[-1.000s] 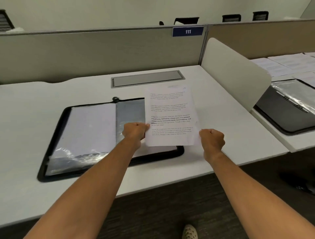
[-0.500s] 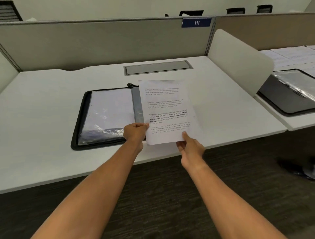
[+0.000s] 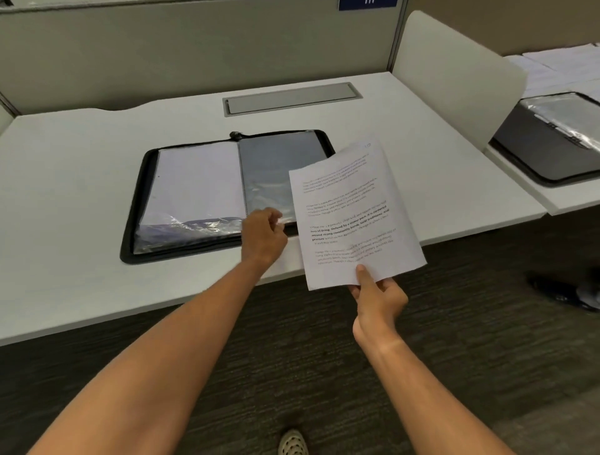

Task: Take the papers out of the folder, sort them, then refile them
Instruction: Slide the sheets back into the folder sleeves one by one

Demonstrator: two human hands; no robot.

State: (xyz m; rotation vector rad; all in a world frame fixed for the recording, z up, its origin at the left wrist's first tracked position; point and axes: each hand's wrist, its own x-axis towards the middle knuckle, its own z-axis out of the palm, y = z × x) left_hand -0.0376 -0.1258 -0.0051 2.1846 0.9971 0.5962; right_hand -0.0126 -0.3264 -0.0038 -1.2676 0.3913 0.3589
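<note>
While my right hand (image 3: 378,300) pinches the printed sheet (image 3: 352,216) by its near edge, clear of the desk, my left hand (image 3: 263,236) pinches a plastic sleeve (image 3: 279,182) of the open folder (image 3: 227,195), probably to spread it for refiling.

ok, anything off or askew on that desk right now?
Nothing damaged or spilled. The printed sheet is tilted, pinched by the right hand past the desk edge. The folder lies open, slightly skewed, its lower plastic sleeves crinkled beside the left hand.

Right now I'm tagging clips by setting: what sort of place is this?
Likely an open-plan office: a white desk walled by grey-beige cubicle partitions, with a blue numbered plate on top.
</note>
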